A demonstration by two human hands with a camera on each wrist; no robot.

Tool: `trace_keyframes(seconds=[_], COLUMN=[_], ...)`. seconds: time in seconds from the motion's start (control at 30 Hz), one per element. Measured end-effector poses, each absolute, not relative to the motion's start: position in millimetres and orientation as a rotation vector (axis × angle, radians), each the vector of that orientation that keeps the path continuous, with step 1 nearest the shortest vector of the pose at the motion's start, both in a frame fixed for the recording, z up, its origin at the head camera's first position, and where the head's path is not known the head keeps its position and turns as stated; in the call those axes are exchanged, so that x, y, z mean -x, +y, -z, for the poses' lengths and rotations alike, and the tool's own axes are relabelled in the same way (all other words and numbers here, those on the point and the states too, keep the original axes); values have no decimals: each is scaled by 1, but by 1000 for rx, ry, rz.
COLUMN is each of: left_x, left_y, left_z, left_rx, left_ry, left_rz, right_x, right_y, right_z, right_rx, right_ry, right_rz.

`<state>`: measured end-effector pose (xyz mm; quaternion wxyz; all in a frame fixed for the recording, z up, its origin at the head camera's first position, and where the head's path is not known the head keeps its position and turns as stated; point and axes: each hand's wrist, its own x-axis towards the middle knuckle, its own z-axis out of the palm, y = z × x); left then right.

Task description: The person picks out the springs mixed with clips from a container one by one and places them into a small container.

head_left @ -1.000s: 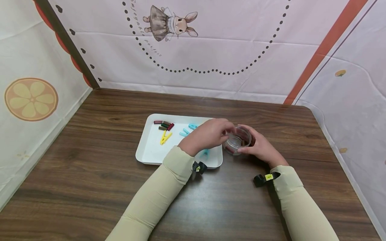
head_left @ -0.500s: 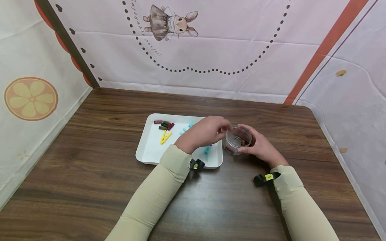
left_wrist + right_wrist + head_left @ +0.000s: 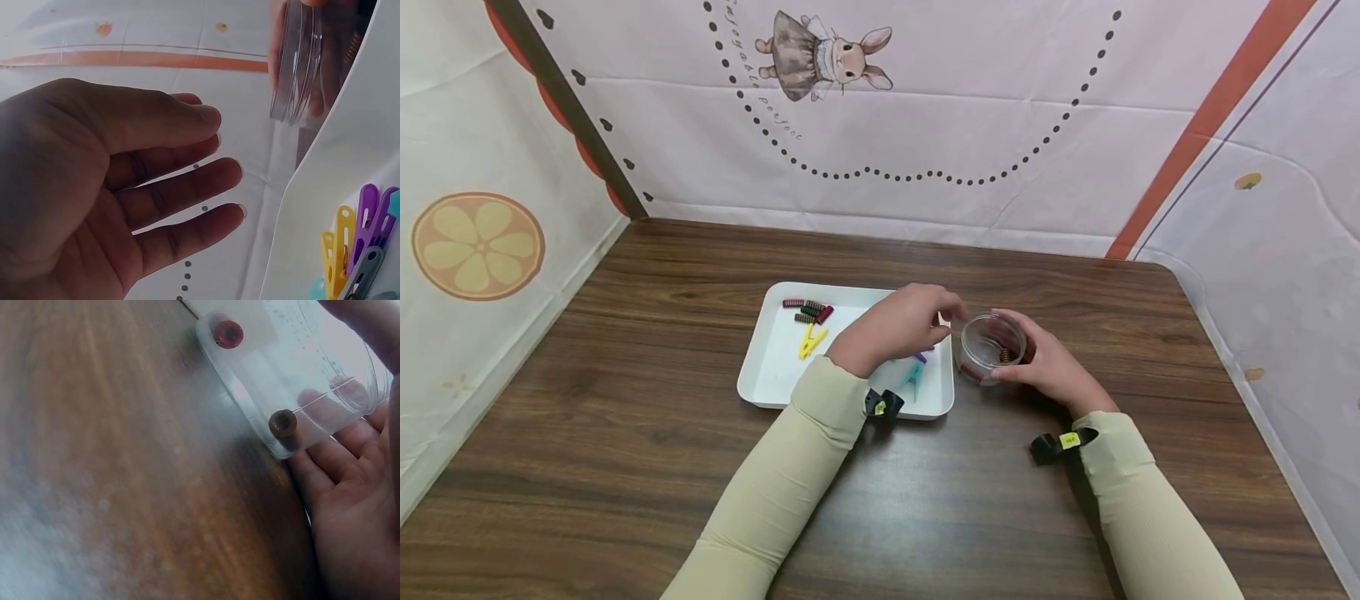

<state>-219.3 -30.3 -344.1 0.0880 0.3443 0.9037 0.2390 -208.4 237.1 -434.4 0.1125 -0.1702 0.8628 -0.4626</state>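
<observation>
My right hand (image 3: 1058,371) is curled round a clear round jar (image 3: 983,350) on the table, just right of the white tray (image 3: 772,379). Two coil springs lie inside the jar, one red (image 3: 229,334) and one brown (image 3: 283,424). Over the tray's right part hovers my left hand (image 3: 898,329), holding nothing. Its fingers are loosely bent and apart in the left wrist view, with the tips left of the jar's rim. Beneath it, partly hidden, are clothespins: a purple one (image 3: 364,215), a grey one (image 3: 364,275), yellow and blue ones.
Several coil springs (image 3: 808,311) in red, green and brown lie in the tray's back left. A yellow clothespin (image 3: 811,343) sits just in front of them. The wooden table (image 3: 587,417) is bordered at the back and sides by printed cloth (image 3: 970,100).
My left hand has drawn back from over the jar's rim, leftward above the tray. The right hand and the jar have stayed in place.
</observation>
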Motion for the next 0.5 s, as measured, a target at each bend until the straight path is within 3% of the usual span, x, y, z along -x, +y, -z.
trace_keyframes(seconds=[0.5], left_x=[222], left_y=[-41], left_z=[339], left_rx=[-941], left_ry=[2682], left_rz=[-671], right_x=[210], right_y=[237], right_z=[439], right_rx=[553], right_ry=[2484], right_rz=[1455])
